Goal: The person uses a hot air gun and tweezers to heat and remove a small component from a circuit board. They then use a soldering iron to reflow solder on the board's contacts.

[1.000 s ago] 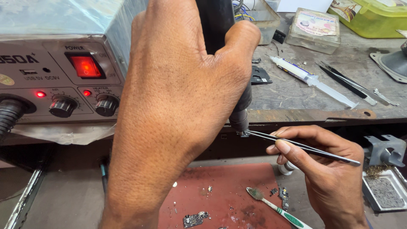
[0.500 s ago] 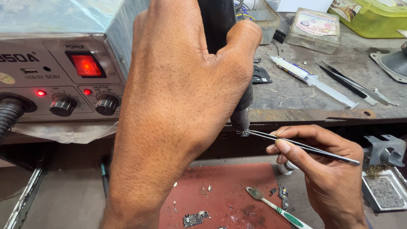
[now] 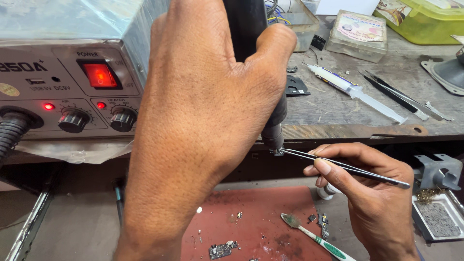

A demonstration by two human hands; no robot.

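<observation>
Your left hand (image 3: 203,125) wrapped tight round black hot-air handle (image 3: 246,24), nozzle (image 3: 273,137) pointing down. Your right hand (image 3: 372,203) pinches tweezers (image 3: 338,164) shut; tips clamp tiny chip (image 3: 278,152) touching nozzle end. Below grip: red mat (image 3: 251,217), toothbrush (image 3: 314,237). Left of grip: rework station (image 3: 63,82), switch lit red.
</observation>
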